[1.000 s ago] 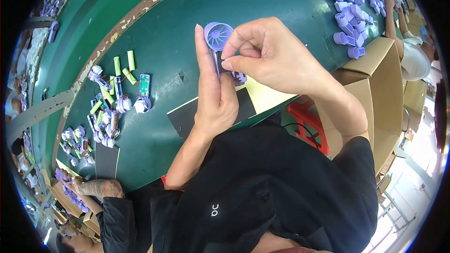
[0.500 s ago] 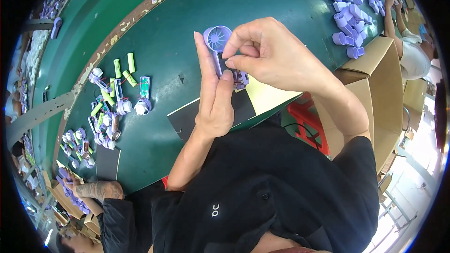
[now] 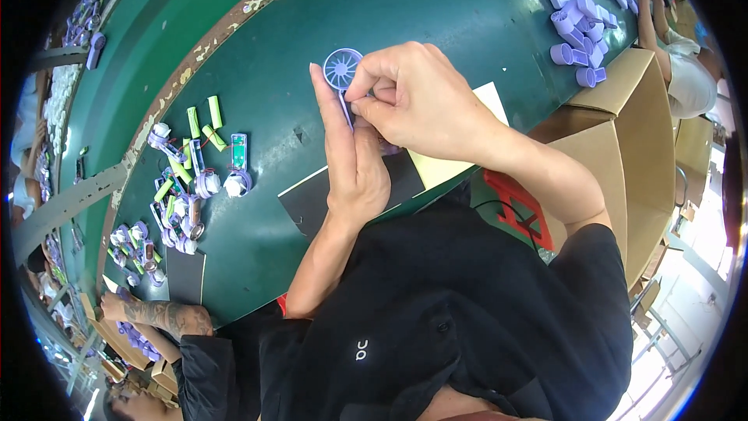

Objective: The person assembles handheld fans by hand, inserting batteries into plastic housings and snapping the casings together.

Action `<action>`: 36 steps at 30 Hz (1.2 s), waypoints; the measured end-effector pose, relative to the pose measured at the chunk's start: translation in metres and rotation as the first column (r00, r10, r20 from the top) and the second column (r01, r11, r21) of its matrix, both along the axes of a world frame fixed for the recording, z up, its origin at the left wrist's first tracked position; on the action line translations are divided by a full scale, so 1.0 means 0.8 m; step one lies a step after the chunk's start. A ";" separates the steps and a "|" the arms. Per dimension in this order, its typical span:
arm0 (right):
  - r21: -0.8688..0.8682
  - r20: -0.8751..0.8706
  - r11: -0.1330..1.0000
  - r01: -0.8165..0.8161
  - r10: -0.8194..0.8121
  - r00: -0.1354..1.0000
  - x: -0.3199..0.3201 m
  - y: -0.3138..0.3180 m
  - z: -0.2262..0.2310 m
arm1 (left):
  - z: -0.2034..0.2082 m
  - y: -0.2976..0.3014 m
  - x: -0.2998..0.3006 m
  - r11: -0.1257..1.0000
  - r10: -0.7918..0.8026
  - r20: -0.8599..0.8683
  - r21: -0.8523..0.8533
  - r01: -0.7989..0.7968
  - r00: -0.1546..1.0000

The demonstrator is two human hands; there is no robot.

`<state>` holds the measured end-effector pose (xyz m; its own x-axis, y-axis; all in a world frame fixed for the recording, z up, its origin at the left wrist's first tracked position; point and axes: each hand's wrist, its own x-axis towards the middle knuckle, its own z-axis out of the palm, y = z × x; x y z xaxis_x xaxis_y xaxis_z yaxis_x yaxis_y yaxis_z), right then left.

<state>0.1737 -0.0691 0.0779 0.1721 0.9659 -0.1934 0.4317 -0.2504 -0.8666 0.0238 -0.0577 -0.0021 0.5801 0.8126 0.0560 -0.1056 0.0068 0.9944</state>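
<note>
A light purple handheld fan shell [image 3: 341, 68], with a round spoked grille and a slim handle, is upheld over the table. My left hand [image 3: 355, 168] is closed along its handle, the fingers pointing away from me. From the right, my right hand [image 3: 428, 97] reaches over with thumb and index finger pinched together at the handle just below the grille. Whatever lies between those fingertips is hidden. Small purple parts [image 3: 387, 148] show partly beneath my right hand, beside the black sheet [image 3: 403, 178].
Left lie green cylindrical cells [image 3: 215, 111] and partly assembled purple fans, one with a green circuit board [image 3: 239, 150]. Purple shells [image 3: 573, 23] are heaped at far right, near an open cardboard box [image 3: 584, 148]. A co-worker's tattooed forearm [image 3: 175, 316] rests at lower left.
Both hands and the fan shell have shifted slightly left in view. My right hand has come lower and closer over the handle, covering more of it and the small purple parts.
</note>
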 end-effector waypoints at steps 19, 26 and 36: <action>0.404 0.277 0.890 -0.212 0.102 0.955 0.007 0.009 -0.016 | 0.005 -0.004 0.010 0.972 0.144 0.006 0.186 -0.143 0.989; 0.463 0.295 0.886 0.028 -0.184 0.937 -0.019 -0.009 -0.045 | 0.001 0.005 0.011 0.985 0.106 -0.050 0.139 -0.099 0.993; 0.474 -0.114 0.840 0.265 -0.240 0.964 0.025 -0.021 -0.008 | 0.018 0.016 -0.003 0.921 0.067 0.306 -0.385 0.059 0.950</action>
<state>0.1937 -0.0858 0.0716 0.4254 0.8641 0.2689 0.3649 0.1081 -0.9248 0.0211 -0.0449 0.0123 0.5814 0.8090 -0.0870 -0.4058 0.3810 0.8308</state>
